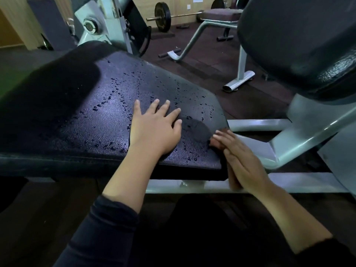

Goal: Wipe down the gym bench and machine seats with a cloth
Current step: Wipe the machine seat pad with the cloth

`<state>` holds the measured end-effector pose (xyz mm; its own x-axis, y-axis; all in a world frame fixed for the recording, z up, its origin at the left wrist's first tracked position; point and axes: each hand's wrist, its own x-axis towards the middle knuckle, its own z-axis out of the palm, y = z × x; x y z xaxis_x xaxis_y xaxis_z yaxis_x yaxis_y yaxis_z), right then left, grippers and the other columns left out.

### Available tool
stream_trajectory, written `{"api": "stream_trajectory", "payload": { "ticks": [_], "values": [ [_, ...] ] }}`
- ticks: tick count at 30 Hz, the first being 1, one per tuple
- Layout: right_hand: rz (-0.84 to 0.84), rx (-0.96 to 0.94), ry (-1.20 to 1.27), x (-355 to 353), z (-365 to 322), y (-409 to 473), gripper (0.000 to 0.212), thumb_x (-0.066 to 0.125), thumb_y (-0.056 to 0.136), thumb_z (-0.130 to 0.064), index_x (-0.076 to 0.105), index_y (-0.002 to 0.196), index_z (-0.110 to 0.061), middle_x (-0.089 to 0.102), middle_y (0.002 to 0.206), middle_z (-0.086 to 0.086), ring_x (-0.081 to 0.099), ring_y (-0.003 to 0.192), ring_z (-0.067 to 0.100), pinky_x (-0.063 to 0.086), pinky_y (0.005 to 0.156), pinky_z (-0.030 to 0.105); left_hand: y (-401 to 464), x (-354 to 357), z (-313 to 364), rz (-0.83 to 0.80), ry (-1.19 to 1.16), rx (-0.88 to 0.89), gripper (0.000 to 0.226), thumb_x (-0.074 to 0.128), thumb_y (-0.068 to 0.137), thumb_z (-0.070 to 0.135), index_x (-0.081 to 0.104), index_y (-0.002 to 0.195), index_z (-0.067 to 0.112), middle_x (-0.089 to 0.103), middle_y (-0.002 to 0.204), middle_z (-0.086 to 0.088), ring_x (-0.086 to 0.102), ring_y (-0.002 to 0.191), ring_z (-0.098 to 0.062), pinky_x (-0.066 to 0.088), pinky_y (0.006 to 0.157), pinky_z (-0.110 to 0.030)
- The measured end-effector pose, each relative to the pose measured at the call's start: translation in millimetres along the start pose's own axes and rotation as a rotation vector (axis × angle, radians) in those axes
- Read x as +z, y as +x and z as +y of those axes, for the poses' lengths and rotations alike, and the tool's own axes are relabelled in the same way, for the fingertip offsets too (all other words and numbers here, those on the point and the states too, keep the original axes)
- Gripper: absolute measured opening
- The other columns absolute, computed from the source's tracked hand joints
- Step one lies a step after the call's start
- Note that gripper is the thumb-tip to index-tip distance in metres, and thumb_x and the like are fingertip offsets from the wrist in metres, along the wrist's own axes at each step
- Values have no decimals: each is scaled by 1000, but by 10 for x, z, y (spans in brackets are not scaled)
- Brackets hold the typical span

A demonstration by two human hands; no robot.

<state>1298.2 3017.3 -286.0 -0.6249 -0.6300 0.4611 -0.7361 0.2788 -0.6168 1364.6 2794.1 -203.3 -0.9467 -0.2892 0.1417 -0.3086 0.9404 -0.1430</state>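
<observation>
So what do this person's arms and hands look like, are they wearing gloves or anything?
No gloves: both the left hand and the right hand are bare, with no rings, watch or bands showing. Each arm wears a dark, close-fitting long sleeve, the left sleeve and the right sleeve, both pushed up so the forearms are uncovered. No logos or markings show on the fabric.

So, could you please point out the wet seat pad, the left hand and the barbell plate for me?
wet seat pad [107, 116]: head view, bare beaded top surface.
left hand [156, 130]: head view, back of the hand.
barbell plate [162, 17]: head view, plate face.
</observation>
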Motion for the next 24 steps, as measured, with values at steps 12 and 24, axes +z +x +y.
{"api": "stream_trajectory", "payload": {
  "ticks": [12, 24],
  "values": [
    [-118, -189, -182, 104, -352, -101, 43, 32, 100, -24, 40, 142, -24, 33, 150, -14, 20, 143, 10, 17, 118, 35, 18, -6, 10, -4, -12, 4, 51, 10, 101, 46, 13, 152, 42, 6, 162, 10, 3, 149, -15, -4, 117, -55],
    [-130, -65, -130, 170, -311, 302, 46, 27, 95, -34, 36, 140, -35, 32, 149, -16, 21, 143, 10, 14, 118, 38, 27, 4, 36, -2, 7, -10, 51, 9, 101, 46, 12, 152, 42, 5, 162, 9, 3, 149, -16, -4, 117, -56]
  ]
}}
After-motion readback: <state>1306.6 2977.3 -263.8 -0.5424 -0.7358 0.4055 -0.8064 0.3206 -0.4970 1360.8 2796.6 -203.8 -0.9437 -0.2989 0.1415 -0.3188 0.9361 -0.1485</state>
